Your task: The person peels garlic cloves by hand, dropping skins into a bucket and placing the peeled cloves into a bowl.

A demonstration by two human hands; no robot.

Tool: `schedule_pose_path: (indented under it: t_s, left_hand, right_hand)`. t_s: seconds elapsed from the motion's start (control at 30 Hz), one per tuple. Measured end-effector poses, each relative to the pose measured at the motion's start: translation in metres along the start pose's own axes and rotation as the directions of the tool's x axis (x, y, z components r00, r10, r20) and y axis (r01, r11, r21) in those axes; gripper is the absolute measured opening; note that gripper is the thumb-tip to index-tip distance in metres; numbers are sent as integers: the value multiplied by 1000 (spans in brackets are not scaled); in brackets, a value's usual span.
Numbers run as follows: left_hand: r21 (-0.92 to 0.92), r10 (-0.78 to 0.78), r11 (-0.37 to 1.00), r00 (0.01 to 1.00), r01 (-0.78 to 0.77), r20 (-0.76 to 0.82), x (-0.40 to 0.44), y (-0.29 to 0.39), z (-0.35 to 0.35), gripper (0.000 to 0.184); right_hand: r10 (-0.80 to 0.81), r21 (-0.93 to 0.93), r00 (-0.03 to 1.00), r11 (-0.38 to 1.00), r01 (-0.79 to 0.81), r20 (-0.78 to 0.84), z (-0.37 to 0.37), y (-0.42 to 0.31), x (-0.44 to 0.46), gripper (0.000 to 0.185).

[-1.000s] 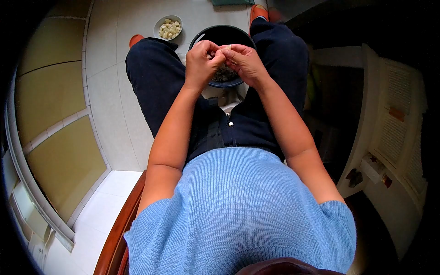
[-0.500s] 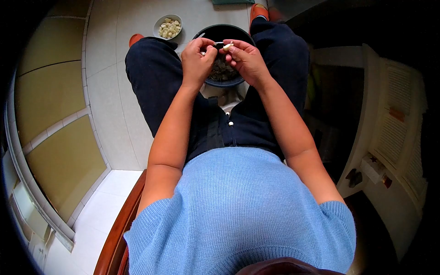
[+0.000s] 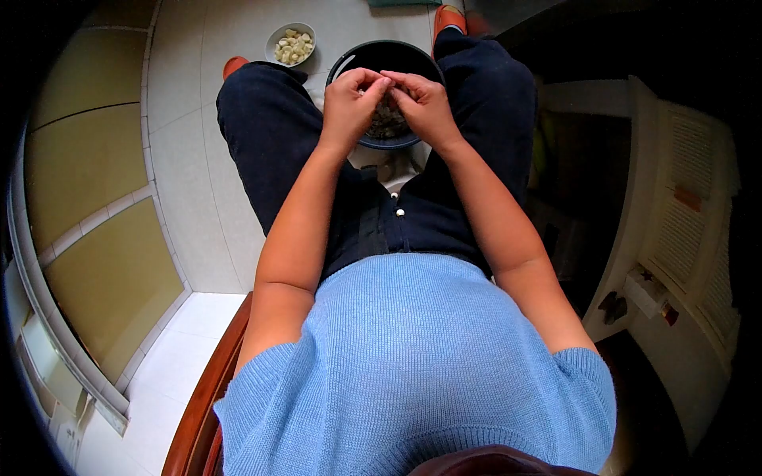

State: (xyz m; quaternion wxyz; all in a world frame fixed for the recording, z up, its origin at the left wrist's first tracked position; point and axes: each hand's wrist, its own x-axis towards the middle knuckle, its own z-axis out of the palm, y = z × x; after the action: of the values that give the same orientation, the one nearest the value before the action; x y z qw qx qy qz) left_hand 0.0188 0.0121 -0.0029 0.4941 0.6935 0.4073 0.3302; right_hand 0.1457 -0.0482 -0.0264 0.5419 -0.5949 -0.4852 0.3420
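1. Pale floor tiles (image 3: 176,163) carry a bowl (image 3: 271,49) of peeled garlic cloves (image 3: 295,49), off the far-left edge of the black tub (image 3: 389,144)
2. Left hand (image 3: 345,113) and right hand (image 3: 432,114) pinch, fingertips meeting over the tub; what they grip is hidden
3. Peeling seems under way; next, a gentle tug, judging by the pinch
4. Earlier, the fingertips were apart, a white clove showing at the right ones

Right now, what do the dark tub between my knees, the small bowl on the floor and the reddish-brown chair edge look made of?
Tub: probably smooth plastic, given its glossy highlight; coated metal is possible.
Bowl: pale and smooth, perhaps ceramic or plastic.
Chair edge: likely varnished wood, from its warm colour and sheen.
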Motion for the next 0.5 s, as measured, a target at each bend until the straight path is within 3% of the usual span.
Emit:
schedule_pose_path:
  t_s: [0.03, 0.07, 0.13, 0.17, 0.23, 0.37, 0.43, 0.5]
  left_hand:
    - [-125, -62, 990, 998, 60, -17, 0, -1, 1, 16]
    - [-125, -63, 990, 998, 60, -18, 1, -3, 1, 16]
    - [-211, -162, 965, 987, 154, -19, 2, -4, -2, 16]
    - [-211, -162, 965, 987, 155, -20, 2, -4, -3, 16]
    - [-266, -236, 940, 970, 214, -52, 1, -3, -4, 16]
    - [-217, -235, 954, 967, 208, -104, 2, -4, -4, 15]
    - [-127, -180, 978, 978, 166, -104, 2, -6, -4, 15]
    - [-147, -158, 979, 982, 143, -101, 2, -3, -2, 15]
  right_hand:
    - [20, 54, 1000, 998, -20, 8, 0, 0, 0, 23]
    - [20, 54, 1000, 998, -21, 9, -1, 1, 0, 23]
    - [193, 320, 977, 923, -213, 93, -3, -4, 0, 26]
    - [193, 320, 977, 923, -214, 94, -4, -7, 0, 26]
    - [299, 503, 946, 803, -320, 124, -6, -15, 1, 26]
    - [386, 610, 914, 698, -376, 123, -11, -14, 3, 24]
    - [453, 700, 862, 540, -468, 226, -13, -14, 4, 22]
    - [456, 721, 855, 504, -476, 245, -13, -12, 3, 21]
